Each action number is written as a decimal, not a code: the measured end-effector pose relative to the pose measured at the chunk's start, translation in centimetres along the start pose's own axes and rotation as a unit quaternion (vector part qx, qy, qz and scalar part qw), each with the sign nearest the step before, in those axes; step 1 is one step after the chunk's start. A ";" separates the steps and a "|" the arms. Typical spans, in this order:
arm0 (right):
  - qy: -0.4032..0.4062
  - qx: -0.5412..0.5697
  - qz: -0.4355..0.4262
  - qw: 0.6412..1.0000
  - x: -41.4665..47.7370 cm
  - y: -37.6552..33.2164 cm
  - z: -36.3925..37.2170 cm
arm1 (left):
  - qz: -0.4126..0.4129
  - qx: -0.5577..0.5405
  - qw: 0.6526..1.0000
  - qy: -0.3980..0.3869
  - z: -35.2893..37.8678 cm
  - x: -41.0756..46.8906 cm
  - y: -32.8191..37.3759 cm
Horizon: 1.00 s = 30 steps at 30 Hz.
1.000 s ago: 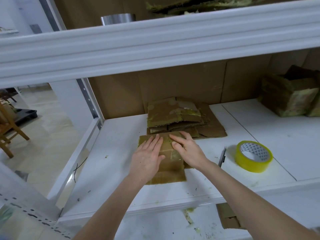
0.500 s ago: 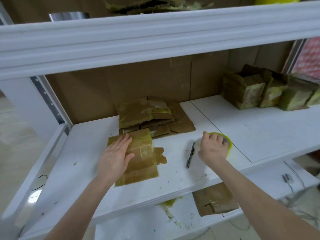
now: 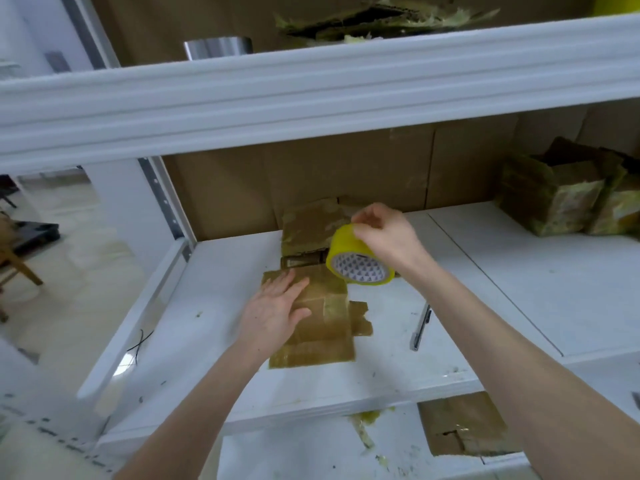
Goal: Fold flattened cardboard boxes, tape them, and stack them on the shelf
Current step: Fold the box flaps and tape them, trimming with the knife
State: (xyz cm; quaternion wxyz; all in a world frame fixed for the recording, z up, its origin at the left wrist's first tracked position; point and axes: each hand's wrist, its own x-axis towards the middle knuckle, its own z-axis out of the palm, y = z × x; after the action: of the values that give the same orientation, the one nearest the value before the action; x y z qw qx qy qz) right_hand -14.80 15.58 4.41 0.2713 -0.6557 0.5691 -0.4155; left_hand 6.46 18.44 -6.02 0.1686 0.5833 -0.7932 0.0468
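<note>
Toward the left of the shelf, near its front edge, the left hand lies flat on the folded cardboard box, fingers straight and slightly spread, pressing it down. The box's long axis runs from the shelf's front edge toward the back, leaning a little left, and a loose flap juts from its right side.

If that hand lifts or slides, the flaps would likely spring open before any tape is on. With only one hand free, the tape's end may be hard to peel, so the strip could land crooked or stick to itself.

Above the box's far right corner, the right hand has its fingers curled over the tape roll, whose core faces the front edge. A utility knife lies just right of the box, where a sweeping arm could knock it.
</note>
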 end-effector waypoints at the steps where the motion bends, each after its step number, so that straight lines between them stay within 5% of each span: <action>1: -0.023 -0.015 -0.010 1.000 0.7 -1.3 0.8 | 0.000 -0.012 1.000 0.013 -0.1 -0.1 0.0; 6: -0.120 -0.101 -0.024 0.987 2.6 -3.4 4.6 | -0.046 -0.007 0.998 -0.042 -0.9 -0.2 0.7; 8: -0.129 -0.106 -0.026 0.986 2.9 -3.2 5.3 | -0.098 -0.114 0.987 -0.052 -1.9 0.1 1.0; 11: -0.135 -0.124 -0.034 0.983 3.0 -3.2 5.4 | -0.220 -0.419 0.880 0.025 -4.0 0.8 1.4; 14: -0.142 -0.132 -0.038 0.980 3.1 -3.3 5.4 | -0.290 -0.549 0.779 0.083 -5.2 2.2 1.7; 21: -0.167 -0.101 -0.058 0.979 3.1 -2.7 5.2 | -0.319 -0.558 0.761 0.088 -5.5 3.5 1.2; 26: -0.236 -0.038 -0.056 0.969 2.6 -0.5 2.8 | -0.329 -0.518 0.781 0.117 -5.5 3.0 -0.1; 30: -0.195 0.010 -0.041 0.980 2.7 1.2 2.9 | -0.340 -0.496 0.791 0.114 -5.2 2.6 -1.0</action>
State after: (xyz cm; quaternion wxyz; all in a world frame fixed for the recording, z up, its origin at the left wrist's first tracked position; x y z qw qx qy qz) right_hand -12.90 12.32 2.56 0.3669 -0.7439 0.4738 -0.2960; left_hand 7.82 17.18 -0.42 0.5285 0.6424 -0.4330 -0.3472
